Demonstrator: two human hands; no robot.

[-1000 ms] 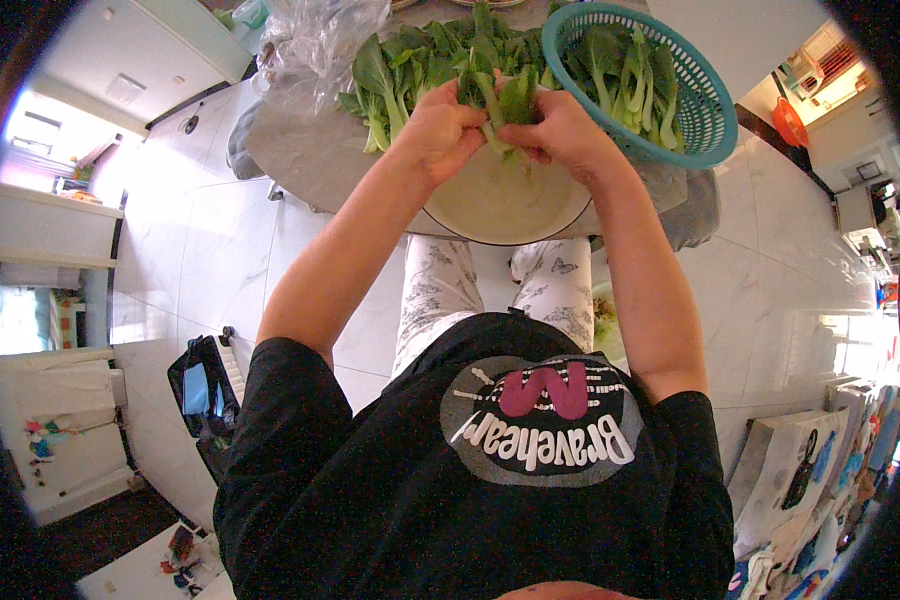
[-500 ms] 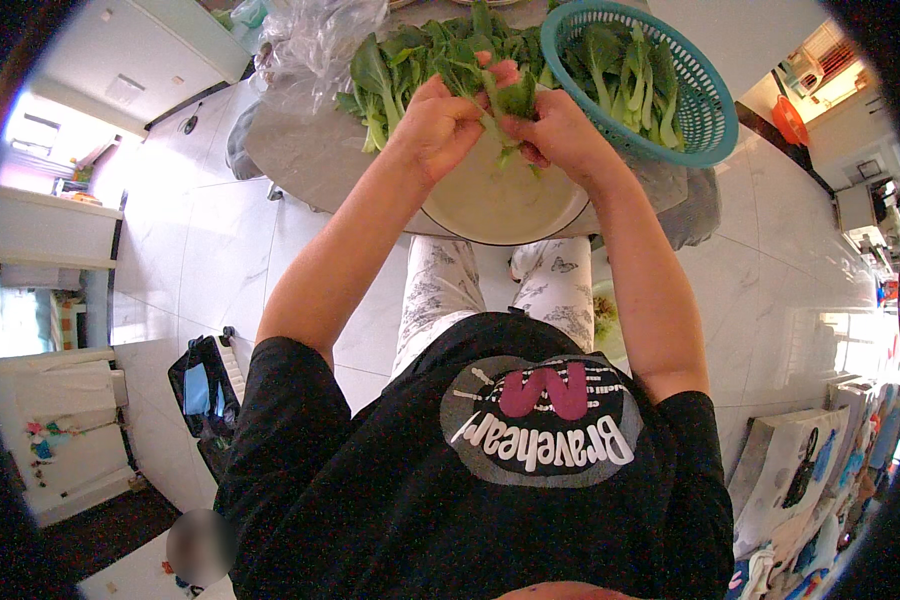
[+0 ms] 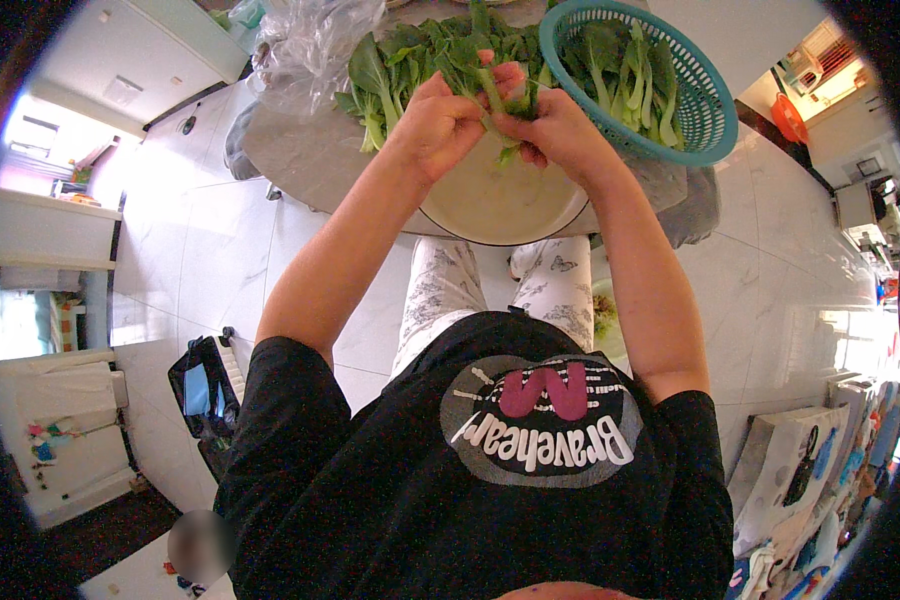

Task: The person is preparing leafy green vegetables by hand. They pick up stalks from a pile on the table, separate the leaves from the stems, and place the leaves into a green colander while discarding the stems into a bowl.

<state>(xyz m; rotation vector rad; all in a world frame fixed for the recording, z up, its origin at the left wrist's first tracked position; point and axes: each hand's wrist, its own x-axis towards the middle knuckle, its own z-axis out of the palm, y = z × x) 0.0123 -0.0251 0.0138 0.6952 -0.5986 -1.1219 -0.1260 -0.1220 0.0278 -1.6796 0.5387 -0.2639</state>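
Seen from above, a seated person works over a round surface (image 3: 290,160), both hands raised together above a pale empty bowl (image 3: 500,205). The left hand (image 3: 440,120) is curled closed around a leafy green stalk (image 3: 490,90), thumb and fingers pinching its stem. The right hand (image 3: 560,130) meets it just beside, fingers closed on the lower part of the same stalk, so the two hands touch at the knuckles. The stalk sits directly over the bowl's far rim, at the near edge of a loose heap of greens (image 3: 410,60) spread on the surface. To the right, a teal plastic basket (image 3: 705,115) holds more greens and overlaps the bowl's edge. A crumpled clear plastic bag (image 3: 310,45) lies at the heap's left. A black bag (image 3: 205,385) rests on the tiled floor (image 3: 200,270).
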